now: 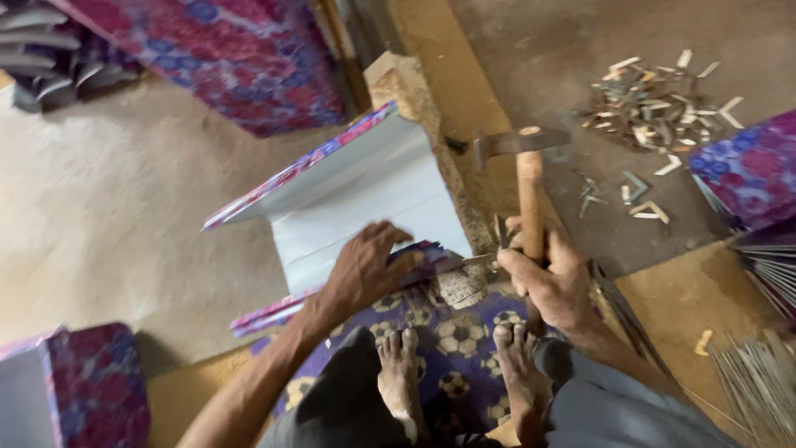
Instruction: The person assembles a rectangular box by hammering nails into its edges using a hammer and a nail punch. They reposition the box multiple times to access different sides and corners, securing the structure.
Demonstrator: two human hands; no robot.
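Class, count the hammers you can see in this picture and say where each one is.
1. The hammer is gripped by the right hand, its head raised above the bent metal sheet that the left hand presses down. Others may lie outside the view.

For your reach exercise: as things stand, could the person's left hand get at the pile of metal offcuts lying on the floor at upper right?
Probably not without shifting. The left hand presses the folded sheet, and the pile of offcuts lies far across, past the right hand gripping the hammer.

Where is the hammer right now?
In the head view, the hammer is right of centre, its handle gripped by the right hand, head raised above the folded metal sheet.
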